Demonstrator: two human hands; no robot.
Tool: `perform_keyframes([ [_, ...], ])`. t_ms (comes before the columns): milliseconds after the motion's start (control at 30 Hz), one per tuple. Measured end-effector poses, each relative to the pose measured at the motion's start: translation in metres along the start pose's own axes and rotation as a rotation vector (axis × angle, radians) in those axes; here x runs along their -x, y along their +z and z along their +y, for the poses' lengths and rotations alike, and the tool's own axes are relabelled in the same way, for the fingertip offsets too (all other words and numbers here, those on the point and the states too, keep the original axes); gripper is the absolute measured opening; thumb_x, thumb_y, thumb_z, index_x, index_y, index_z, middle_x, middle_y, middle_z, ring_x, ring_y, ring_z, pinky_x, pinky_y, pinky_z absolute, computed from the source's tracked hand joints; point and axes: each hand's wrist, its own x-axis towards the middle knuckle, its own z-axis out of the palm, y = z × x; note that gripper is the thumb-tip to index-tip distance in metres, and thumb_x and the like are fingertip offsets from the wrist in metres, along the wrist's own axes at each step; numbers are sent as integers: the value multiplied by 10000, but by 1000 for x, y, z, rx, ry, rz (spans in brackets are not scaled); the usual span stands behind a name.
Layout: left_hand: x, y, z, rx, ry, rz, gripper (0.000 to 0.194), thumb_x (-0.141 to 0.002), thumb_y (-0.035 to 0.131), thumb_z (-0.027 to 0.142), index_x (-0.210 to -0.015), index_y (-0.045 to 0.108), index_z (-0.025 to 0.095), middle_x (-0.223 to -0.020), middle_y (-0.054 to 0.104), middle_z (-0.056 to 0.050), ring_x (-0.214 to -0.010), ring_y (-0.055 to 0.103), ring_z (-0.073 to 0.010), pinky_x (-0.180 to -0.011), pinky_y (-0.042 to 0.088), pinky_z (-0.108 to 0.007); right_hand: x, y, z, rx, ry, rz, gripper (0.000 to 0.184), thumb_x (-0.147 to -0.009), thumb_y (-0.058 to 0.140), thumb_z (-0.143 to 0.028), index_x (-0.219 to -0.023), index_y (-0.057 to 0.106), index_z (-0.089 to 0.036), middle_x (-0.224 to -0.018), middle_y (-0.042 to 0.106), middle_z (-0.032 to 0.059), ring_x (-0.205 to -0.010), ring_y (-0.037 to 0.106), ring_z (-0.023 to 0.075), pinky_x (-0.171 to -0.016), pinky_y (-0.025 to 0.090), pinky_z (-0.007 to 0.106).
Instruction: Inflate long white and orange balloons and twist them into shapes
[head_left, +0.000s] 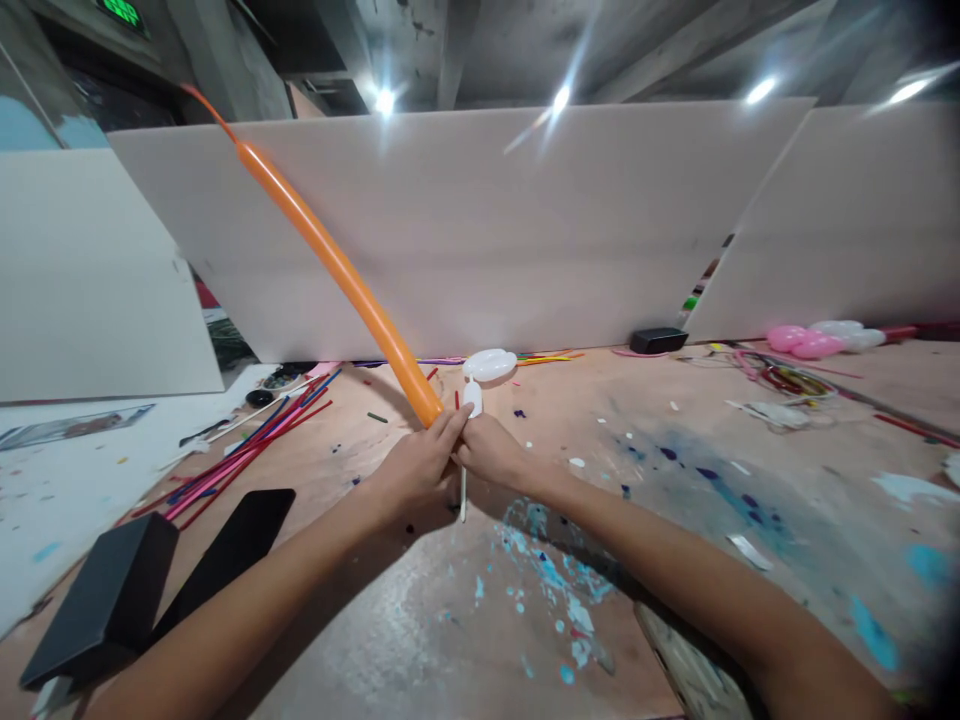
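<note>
A long orange balloon (337, 275) slants up and to the left, its thin uninflated tip at the far end. Its lower end is in the fingers of my left hand (431, 450), which are closed round it. Pressed against that hand, my right hand (486, 448) is closed on a white balloon (472, 397). One short white section stands above the fingers, and a larger white bubble (490, 365) shows just beyond it. A thin white strip hangs below my hands. The exact place where the two balloons meet is hidden by my fingers.
Uninflated balloons (240, 455) lie in a bundle on the left. A dark box (101, 600) and a flat black object (229, 555) sit nearer. White panels (465, 230) stand behind the paint-stained table (375, 620). Pink balloons (806, 340) and a small black box (658, 341) are toward the right.
</note>
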Motion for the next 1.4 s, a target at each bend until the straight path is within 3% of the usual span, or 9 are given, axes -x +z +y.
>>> perform_keyframes([
  [167, -6, -20, -5, -81, -99, -41, 427, -879, 415, 210, -1298, 458, 140, -1078, 681, -131, -795, 680, -231, -673, 498, -323, 4, -25, 2, 78, -91, 23, 302, -955, 451, -257, -863, 714, -139, -810, 734, 108, -695, 630, 177, -629, 348, 273],
  [300, -10, -49, -10, -18, -126, 20, 216, -926, 410, 282, -837, 569, 167, -732, 627, -49, -676, 619, -188, -592, 422, -275, 6, -43, 14, 253, -231, 161, 395, -1007, 389, -357, -819, 661, -141, -751, 699, 99, -654, 584, 165, -592, 272, 281],
  [500, -7, -74, -6, 917, -269, -173, 359, -935, 452, 473, -745, 478, 169, -617, 465, 58, -324, 440, -51, -333, 288, -192, 6, -44, 17, 195, -488, 465, 390, -1023, 348, -329, -759, 582, -162, -659, 625, 54, -616, 518, 144, -612, 305, 276],
  [667, -8, -67, -1, 1334, -146, -73, 335, -900, 558, 477, -967, 600, 152, -821, 593, 6, -347, 522, -36, -326, 311, -172, 4, -41, 1, -33, -460, 603, 318, -1005, 354, -221, -722, 497, -186, -629, 564, 11, -556, 448, 117, -576, 306, 256],
  [933, -10, -69, -6, 963, -290, 41, 471, -947, 471, 489, -1209, 598, 119, -461, 518, 47, -378, 528, -91, -422, 383, -178, 1, -32, -5, -109, -296, 458, 263, -1002, 296, -237, -832, 490, -189, -740, 619, 55, -626, 509, 153, -598, 346, 272],
  [1033, -10, -74, -3, 737, -205, 81, 385, -975, 424, 435, -1106, 636, 141, -643, 615, 2, -430, 551, -84, -467, 436, -203, 2, -30, -8, -46, -263, 412, 262, -996, 292, -223, -844, 500, -179, -771, 633, 75, -653, 529, 164, -617, 357, 284],
  [1133, -10, -71, 0, 369, -80, 152, 315, -998, 371, 310, -1006, 642, 149, -948, 680, -71, -717, 662, -136, -643, 508, -242, 4, -30, -12, 86, -246, 351, 250, -980, 322, -189, -835, 524, -162, -779, 641, 90, -682, 549, 179, -626, 339, 299],
  [1233, -7, -65, -1, -13, -29, 150, 300, -978, 377, 195, -1181, 597, 177, -1285, 616, -111, -992, 660, -208, -745, 510, -285, 6, -32, -14, 133, -207, 301, 263, -981, 347, -201, -813, 545, -158, -772, 652, 81, -661, 547, 169, -613, 314, 298],
  [1400, -3, -64, -8, -328, -13, 101, 337, -931, 461, 145, -1220, 611, 230, -1339, 611, -87, -847, 700, -210, -614, 467, -271, 10, -39, -16, 100, -220, 312, 252, -955, 399, -207, -771, 565, -161, -729, 657, 53, -603, 506, 138, -587, 279, 290],
])
